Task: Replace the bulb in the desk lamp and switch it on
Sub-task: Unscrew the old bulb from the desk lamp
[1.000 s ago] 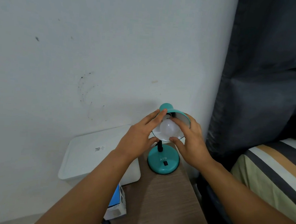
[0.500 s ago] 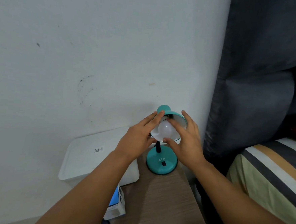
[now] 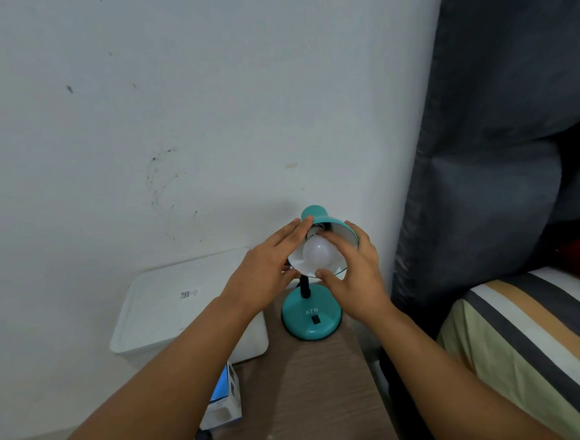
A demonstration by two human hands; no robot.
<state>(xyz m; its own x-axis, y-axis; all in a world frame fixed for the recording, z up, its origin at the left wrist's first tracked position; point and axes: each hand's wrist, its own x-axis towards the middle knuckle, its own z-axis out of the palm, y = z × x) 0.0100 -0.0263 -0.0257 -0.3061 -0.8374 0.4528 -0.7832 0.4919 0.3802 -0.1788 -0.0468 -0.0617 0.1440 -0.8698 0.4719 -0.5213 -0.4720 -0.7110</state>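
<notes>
Hands (image 3: 313, 266) cup bulb (image 3: 318, 252); white bin (image 3: 158, 317), bulb box (image 3: 224, 400) left.

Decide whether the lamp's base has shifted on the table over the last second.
No. The lamp's base stands just as close to the white box on its left as before.
</notes>
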